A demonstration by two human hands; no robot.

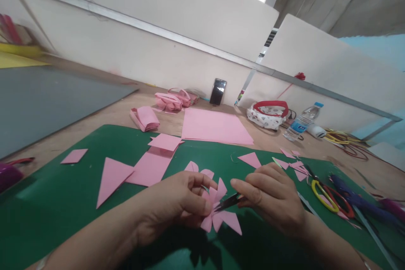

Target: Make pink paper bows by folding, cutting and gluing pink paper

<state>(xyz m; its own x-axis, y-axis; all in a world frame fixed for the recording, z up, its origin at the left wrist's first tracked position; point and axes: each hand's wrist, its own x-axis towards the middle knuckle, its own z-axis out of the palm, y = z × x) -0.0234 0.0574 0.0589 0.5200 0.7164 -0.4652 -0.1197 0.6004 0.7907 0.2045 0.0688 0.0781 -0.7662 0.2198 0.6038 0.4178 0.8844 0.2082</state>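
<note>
In my left hand (193, 198) I pinch a pink paper flower (218, 215) with several pointed petals, thumb and fingers closed at its centre. My right hand (274, 198) is closed around a dark tool with two thin pointed tips (228, 202); its handles are hidden in my fingers, and I cannot tell whether it is scissors or pliers. The tips touch or lie just over the flower's petals near the centre. Just behind my left fingers, another petalled pink paper piece (191, 166) shows in part. All this is above a green mat (63, 228).
Pink paper pieces (112, 179) lie left, pink scraps (299, 168) right. Scissors with yellow and red handles (325, 198) rest near a blue glue gun (351, 194). Behind are pink sheets (215, 126), a phone (218, 91), a white pouch (265, 119) and a water bottle (302, 123).
</note>
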